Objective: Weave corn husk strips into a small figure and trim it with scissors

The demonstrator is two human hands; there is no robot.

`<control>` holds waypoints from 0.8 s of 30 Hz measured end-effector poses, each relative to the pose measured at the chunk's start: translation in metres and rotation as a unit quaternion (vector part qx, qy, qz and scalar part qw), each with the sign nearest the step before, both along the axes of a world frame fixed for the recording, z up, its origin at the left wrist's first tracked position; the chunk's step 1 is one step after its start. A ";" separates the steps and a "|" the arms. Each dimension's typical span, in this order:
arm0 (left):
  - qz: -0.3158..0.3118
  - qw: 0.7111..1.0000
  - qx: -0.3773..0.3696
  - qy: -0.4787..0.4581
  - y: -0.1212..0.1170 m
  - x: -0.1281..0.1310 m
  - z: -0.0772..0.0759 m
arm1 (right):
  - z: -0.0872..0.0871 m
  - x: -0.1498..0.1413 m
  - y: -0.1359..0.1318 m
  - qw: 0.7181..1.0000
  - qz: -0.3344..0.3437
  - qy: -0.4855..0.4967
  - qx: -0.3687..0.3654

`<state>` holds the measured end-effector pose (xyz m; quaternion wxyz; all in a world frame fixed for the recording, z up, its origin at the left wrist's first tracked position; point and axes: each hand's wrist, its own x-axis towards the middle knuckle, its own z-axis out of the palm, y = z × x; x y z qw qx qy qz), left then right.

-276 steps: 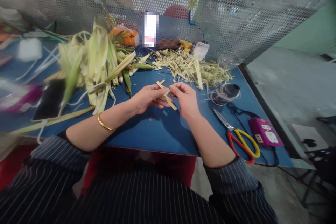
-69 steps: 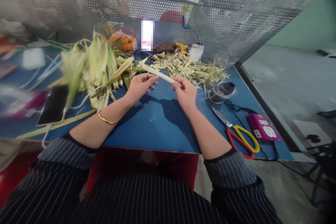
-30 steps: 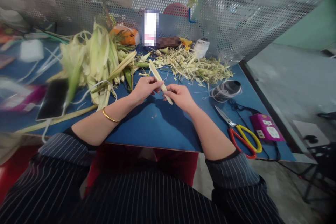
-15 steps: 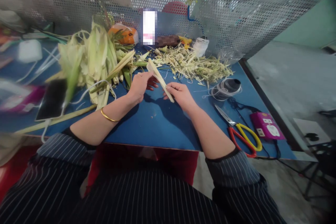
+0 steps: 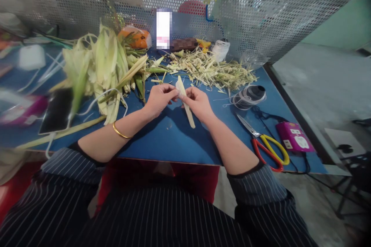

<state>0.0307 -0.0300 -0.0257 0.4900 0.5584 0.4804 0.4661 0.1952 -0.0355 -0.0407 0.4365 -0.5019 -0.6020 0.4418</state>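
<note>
Each grip clamped on the pale husk strip point(image 5: 189, 115) above the worktop point(image 5: 162, 142), the left hand point(image 5: 158, 101) and right hand point(image 5: 199, 104) seem to be folding or smoothing its far end, which next calls for an even pinch.

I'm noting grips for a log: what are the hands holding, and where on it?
A pale husk strip, held along its upper half by the left hand and right hand; both ends stick out.

Workshop: blue worktable point(image 5: 162, 142), scissors point(image 5: 255, 134), thread spool point(image 5: 248, 97), husk scraps point(image 5: 210, 67).
</note>
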 end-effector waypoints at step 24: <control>0.026 0.999 -0.033 -0.013 0.008 0.001 0.000 | -0.010 0.023 0.022 0.983 -0.097 -0.138 0.075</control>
